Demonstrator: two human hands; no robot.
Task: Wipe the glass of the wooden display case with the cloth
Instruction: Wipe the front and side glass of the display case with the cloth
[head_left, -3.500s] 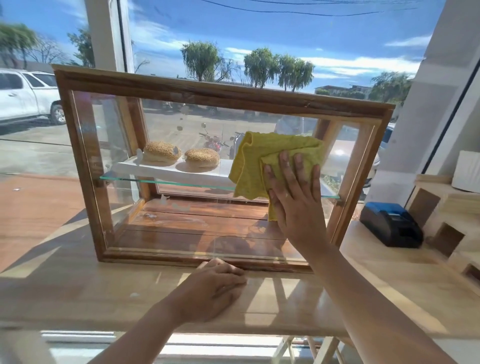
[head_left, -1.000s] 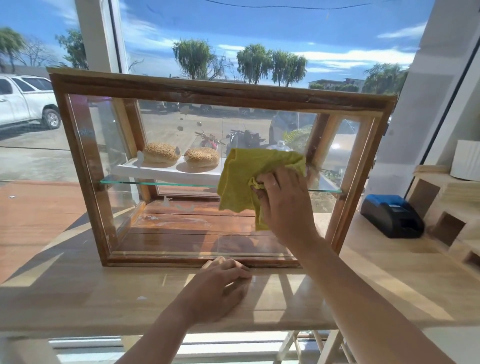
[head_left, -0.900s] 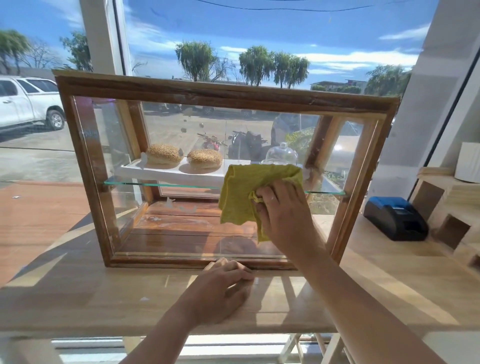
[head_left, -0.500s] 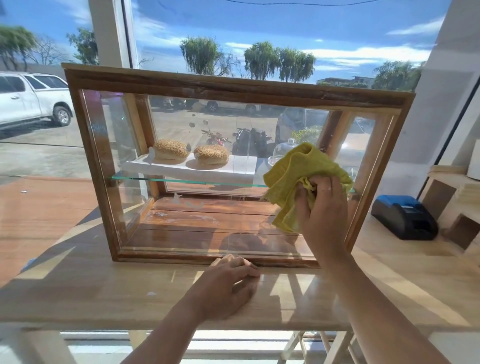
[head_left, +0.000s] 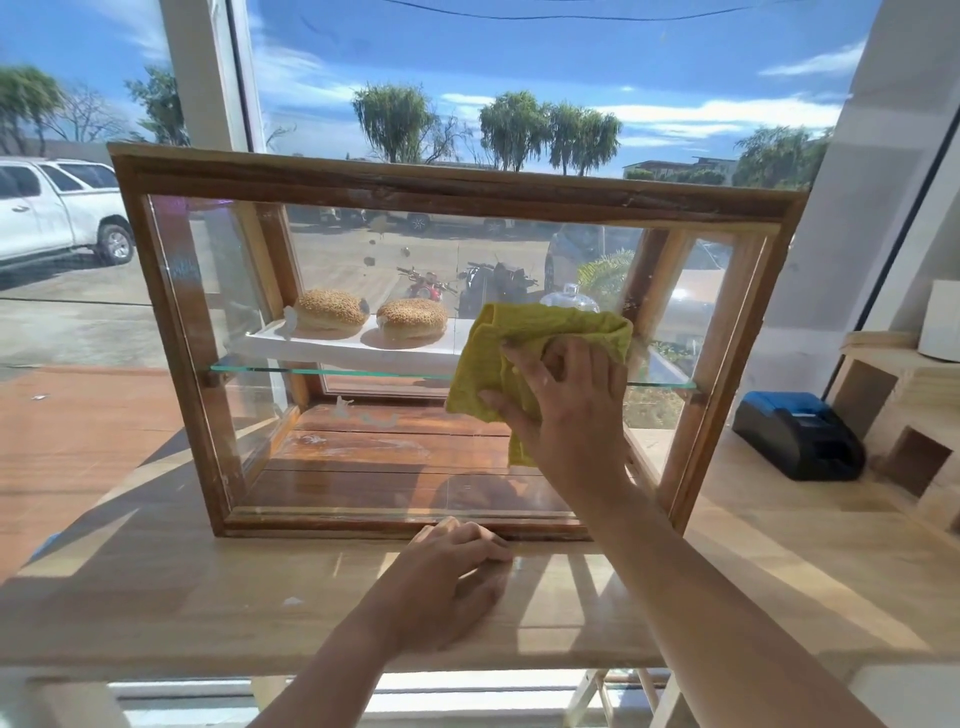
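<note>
Resting nearest to us, our left hand (head_left: 451, 582) lies palm down on the desk (head_left: 156, 597), fingers loosely curled and grasping nothing, its fingertips just at the lower front rail of the case.

Item: desk. Pale wood, sunlit in stripes, carrying everything listed below.

Item: right hand (head_left: 569, 415). Raised from the right, fingers spread and pinching a bunch of the cloth (head_left: 498, 353), pressing it against the front glass.

Item: cloth. Yellow-green, crumpled, held on the right half of the front pane, across the level of the glass shelf; one corner hangs below our palm.

Item: wooden display case (head_left: 447, 187). Dark-stained frame, glass on the front and sides, standing upright on the desk near its far edge. Smears show on the front glass (head_left: 363, 447) low down and near the left post.

Item: glass shelf (head_left: 322, 371). Runs across the case at mid height.

Item: white tray (head_left: 337, 349). Sits on the shelf, left of the cloth, bearing two seeded buns (head_left: 332, 309) side by side.

Item: glass dome (head_left: 569, 299). Partly hidden behind the cloth's top edge.

Item: black and blue printer (head_left: 797, 434). On the desk, right of the case, apart from it.

Item: window (head_left: 519, 62). Behind the case; beyond it a white pickup (head_left: 57, 208), parked motorbikes (head_left: 483, 283) and trees.
</note>
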